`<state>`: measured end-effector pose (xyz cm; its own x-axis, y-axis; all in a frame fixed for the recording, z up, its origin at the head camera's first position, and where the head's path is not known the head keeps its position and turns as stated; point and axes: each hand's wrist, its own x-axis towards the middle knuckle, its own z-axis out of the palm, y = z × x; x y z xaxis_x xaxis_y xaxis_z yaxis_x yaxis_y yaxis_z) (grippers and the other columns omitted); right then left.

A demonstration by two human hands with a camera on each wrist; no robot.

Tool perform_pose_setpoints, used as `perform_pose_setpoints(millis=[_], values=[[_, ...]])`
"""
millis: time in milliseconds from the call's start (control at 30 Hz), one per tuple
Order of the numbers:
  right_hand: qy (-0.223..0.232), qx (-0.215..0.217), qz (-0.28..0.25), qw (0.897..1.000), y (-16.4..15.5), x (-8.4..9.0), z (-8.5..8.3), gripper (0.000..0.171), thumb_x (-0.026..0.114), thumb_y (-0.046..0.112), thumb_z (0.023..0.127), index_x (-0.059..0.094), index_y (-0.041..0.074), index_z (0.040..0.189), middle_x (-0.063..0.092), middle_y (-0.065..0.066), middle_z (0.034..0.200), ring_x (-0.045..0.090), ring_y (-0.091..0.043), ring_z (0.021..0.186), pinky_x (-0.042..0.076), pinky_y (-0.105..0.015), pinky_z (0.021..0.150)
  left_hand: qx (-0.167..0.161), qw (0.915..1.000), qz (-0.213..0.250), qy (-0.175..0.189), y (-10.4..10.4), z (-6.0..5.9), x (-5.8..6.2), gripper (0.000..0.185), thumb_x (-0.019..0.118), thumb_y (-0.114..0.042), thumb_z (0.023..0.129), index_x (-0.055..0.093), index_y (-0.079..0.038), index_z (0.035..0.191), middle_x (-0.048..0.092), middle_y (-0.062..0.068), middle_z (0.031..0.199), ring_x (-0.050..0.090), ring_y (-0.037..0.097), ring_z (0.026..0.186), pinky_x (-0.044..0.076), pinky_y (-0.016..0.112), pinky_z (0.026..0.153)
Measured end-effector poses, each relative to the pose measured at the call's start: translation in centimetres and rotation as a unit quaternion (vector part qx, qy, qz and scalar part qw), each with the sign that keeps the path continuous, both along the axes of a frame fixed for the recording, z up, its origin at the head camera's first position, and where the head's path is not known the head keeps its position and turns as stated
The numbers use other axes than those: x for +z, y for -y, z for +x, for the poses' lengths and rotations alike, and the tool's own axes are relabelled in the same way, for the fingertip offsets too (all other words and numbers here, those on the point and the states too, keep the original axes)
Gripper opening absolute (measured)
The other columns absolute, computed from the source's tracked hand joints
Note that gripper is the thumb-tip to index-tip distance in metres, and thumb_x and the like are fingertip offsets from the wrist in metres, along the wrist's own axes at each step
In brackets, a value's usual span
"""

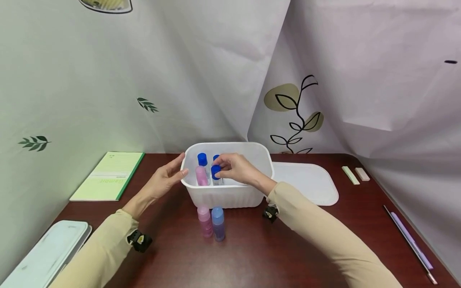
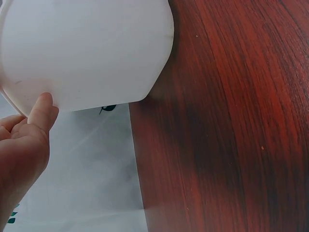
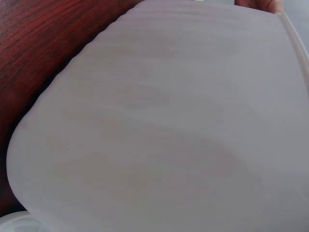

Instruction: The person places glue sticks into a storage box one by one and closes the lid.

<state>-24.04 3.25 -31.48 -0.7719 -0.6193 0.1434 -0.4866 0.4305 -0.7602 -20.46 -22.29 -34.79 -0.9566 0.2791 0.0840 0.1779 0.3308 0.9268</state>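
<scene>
A white plastic bin (image 1: 225,198) stands on the table with several small capped bottles upright inside. My right hand (image 1: 237,168) reaches over its front rim and pinches a clear small bottle with a dark blue cap (image 1: 215,172) between thumb and fingers. Beside that one are a pink bottle (image 1: 201,176) and another blue-capped bottle (image 1: 202,159); a third blue cap is partly hidden behind my fingers. With fingers extended, my left hand (image 1: 165,178) touches the bin's left end near the rim. The left wrist view shows one fingertip (image 2: 44,101) against the outer wall.
In front of the bin stand a pink bottle (image 1: 205,222) and a light blue bottle (image 1: 218,224). A white lid (image 1: 306,182) lies to the right, beyond it two small blocks (image 1: 356,175). Purple pens (image 1: 410,240) lie far right; a green notebook (image 1: 108,176) and white case (image 1: 54,252) left.
</scene>
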Motion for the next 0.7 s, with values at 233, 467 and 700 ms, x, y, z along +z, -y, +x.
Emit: perform_pose_setpoints(millis=[233,467,700], values=[[-0.008,0.015,0.03,0.999,0.0,-0.3,0.0,0.026,0.07,0.003,0.083,0.065,-0.002,0.108,0.069,-0.016,0.103,0.067,-0.023,0.096,0.054,-0.024,0.083,0.002,1.0,0.003,0.0,-0.1,0.1,-0.1,0.068,0.054,-0.026,0.096,0.018,-0.008,0.151,0.021,0.014,0.155,0.031,0.035,0.137,0.032,0.045,0.105],[-0.044,0.014,0.031,0.998,-0.7,-0.2,0.5,0.032,0.069,0.005,0.084,0.062,-0.004,0.115,0.066,-0.017,0.114,0.065,-0.025,0.104,0.052,-0.027,0.088,0.003,1.0,0.001,0.0,-0.1,0.1,-0.4,0.068,0.054,-0.027,0.096,0.018,-0.008,0.151,0.021,0.015,0.155,0.031,0.036,0.137,0.033,0.046,0.104],[-0.176,-0.002,-0.123,0.977,-2.3,-0.2,3.9,0.023,0.069,0.002,0.083,0.067,-0.004,0.106,0.068,-0.016,0.105,0.067,-0.025,0.095,0.055,-0.026,0.08,0.002,1.0,-0.004,-0.008,-0.1,0.1,-0.2,0.069,0.055,-0.028,0.096,0.018,-0.008,0.151,0.021,0.014,0.155,0.032,0.036,0.136,0.034,0.047,0.104]])
